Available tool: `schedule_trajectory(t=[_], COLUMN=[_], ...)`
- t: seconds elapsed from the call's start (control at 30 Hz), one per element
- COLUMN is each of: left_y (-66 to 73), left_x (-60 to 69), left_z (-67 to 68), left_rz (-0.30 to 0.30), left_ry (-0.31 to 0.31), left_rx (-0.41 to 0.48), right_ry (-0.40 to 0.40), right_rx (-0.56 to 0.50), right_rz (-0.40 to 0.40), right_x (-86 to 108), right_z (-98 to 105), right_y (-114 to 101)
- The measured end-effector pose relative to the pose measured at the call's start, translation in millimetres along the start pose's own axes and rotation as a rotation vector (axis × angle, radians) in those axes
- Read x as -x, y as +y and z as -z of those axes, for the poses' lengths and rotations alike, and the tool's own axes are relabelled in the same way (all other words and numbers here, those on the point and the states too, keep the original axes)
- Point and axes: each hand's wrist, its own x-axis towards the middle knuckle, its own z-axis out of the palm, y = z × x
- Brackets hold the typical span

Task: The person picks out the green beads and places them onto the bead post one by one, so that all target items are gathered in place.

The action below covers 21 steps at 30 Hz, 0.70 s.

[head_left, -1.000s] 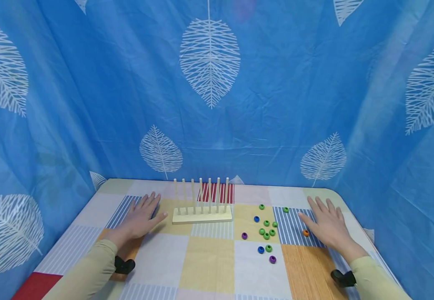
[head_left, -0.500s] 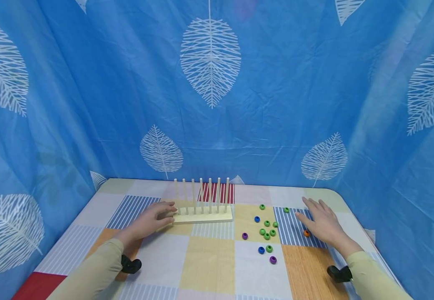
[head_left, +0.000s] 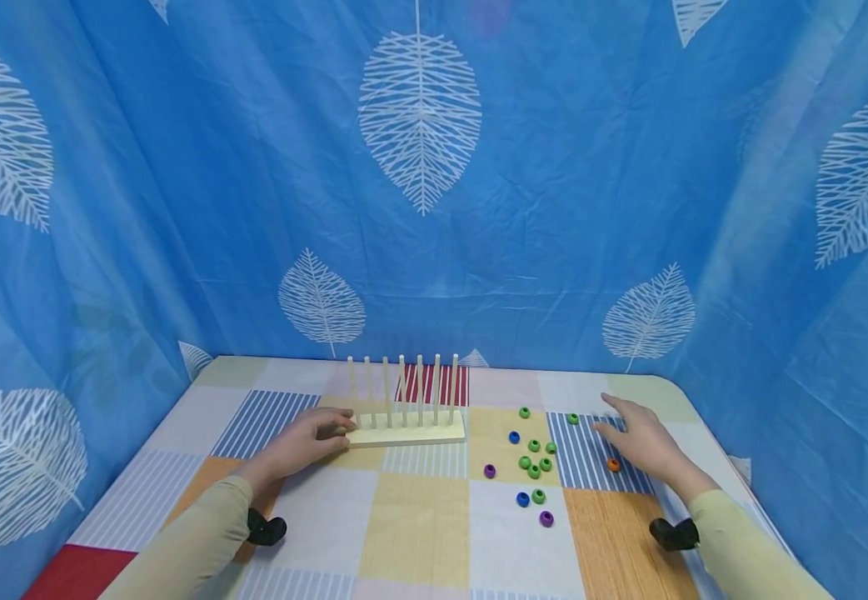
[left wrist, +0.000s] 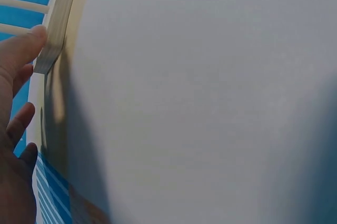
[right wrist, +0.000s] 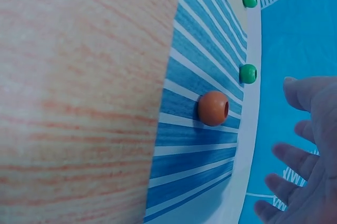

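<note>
A pale wooden peg rack (head_left: 407,433) with several upright pegs stands at the back of the table. My left hand (head_left: 301,442) grips its left end, thumb at the front of the base and fingers curled behind. In the left wrist view the thumb (left wrist: 23,48) lies against the base (left wrist: 59,29); part of the fingers is hidden. On the right, my right hand (head_left: 646,440) hovers with loosely extended fingers and holds nothing. Its nearest bead is orange (head_left: 613,465), which sits apart from the hand in the right wrist view, beside a green bead (right wrist: 248,74).
Several green beads (head_left: 534,446) lie right of the rack, among blue beads (head_left: 514,437) and purple beads (head_left: 490,471). A patchwork cloth (head_left: 415,525) covers the table. Blue leaf-patterned curtains (head_left: 539,250) enclose the back and sides.
My left hand has moved right from flat on the cloth to the rack's left end and taken hold of it. The right hand has lifted and shifted slightly left. Rack and beads stay put.
</note>
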Motion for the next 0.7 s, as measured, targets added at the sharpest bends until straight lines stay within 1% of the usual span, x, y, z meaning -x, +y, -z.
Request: schedule_trajectory(t=[0.17, 0.37, 0.47, 0.6, 0.7], left_y=[-0.4, -0.7, -0.8, 0.1, -0.1], left_x=[-0.1, -0.8, -1.1, -0.8, -1.1], left_z=[-0.8, -2.0, -2.0, -1.1, -1.3], left_rz=[0.017, 0.044, 0.044, 0.044, 0.049], left_ry=[0.003, 0.007, 0.007, 0.008, 0.01], left_rx=[0.012, 0.017, 0.011, 0.007, 0.01], right_ry=[-0.008, -0.016, -0.022, -0.029, -0.032], right_rx=[-0.034, -0.064, -0.081, -0.108, -0.125], right_rz=[-0.006, -0.042, -0.055, -0.053, -0.037], right_x=[-6.2, -13.5, -16.2, -19.6, -22.3], right_z=[2.2, 1.4, 1.5, 1.3, 0.6], right_y=[1.4, 2.9, 1.5, -1.1, -1.8])
